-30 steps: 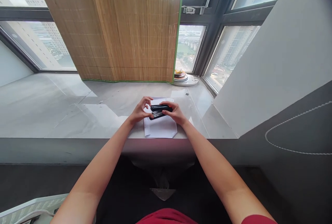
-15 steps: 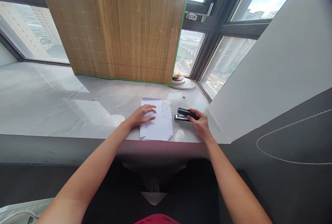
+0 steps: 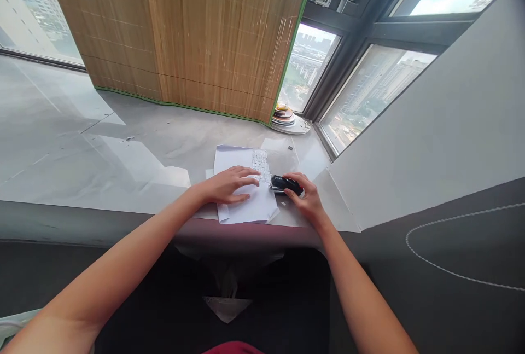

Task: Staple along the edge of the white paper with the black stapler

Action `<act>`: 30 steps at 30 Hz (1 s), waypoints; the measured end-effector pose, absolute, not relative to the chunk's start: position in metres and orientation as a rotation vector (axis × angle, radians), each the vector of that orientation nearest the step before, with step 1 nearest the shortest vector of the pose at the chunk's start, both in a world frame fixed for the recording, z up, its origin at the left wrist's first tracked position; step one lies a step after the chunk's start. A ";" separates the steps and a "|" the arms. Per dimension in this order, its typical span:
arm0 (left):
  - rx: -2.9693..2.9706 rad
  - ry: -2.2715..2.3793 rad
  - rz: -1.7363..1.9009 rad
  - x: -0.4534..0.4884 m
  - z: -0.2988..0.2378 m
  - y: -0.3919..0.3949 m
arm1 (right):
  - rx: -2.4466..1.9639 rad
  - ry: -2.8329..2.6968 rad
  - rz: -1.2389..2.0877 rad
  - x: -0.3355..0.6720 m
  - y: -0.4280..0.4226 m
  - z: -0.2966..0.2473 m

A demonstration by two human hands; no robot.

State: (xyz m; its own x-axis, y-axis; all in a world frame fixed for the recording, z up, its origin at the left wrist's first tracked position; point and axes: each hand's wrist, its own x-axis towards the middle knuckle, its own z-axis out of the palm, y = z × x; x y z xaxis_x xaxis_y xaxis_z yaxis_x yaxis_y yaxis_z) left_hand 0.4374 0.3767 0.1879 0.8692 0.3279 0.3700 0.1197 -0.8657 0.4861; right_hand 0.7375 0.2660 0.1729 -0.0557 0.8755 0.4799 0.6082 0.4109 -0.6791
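White paper sheets [image 3: 250, 206] lie near the front edge of the pale ledge, not quite squared up. Many staples [image 3: 260, 162] cover their upper right part. My left hand [image 3: 232, 184] rests flat on the sheets, fingers spread and pointing right. In my right hand [image 3: 305, 195] is a black stapler [image 3: 285, 183], gripped from its right end. The stapler's front end meets the right edge of the paper, and its jaws look close together there.
Behind the paper hangs a bamboo blind [image 3: 197, 31] with a green border. Stacked plates [image 3: 285, 119] stand in the window corner. A small dark piece [image 3: 290, 148] lies on the ledge [image 3: 172, 140]. A white wall [image 3: 410, 140] slopes up at the right, with a bead chain [image 3: 426, 261] below.
The stapler has moved left from beside the sheets onto their right edge, and its jaws have come together. My left hand has slid right across the paper. The camera view has shifted.
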 end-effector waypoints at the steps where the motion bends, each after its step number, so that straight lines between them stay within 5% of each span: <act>1: 2.529 0.312 0.641 0.442 0.186 0.377 | -1.305 -1.810 0.312 0.736 0.264 0.174; 9: 2.324 0.397 0.608 0.456 0.147 0.387 | -1.375 -1.872 0.078 0.736 0.267 0.172; 30: 2.788 0.252 0.202 0.458 0.181 0.372 | -1.523 -2.098 -0.194 0.723 0.265 0.174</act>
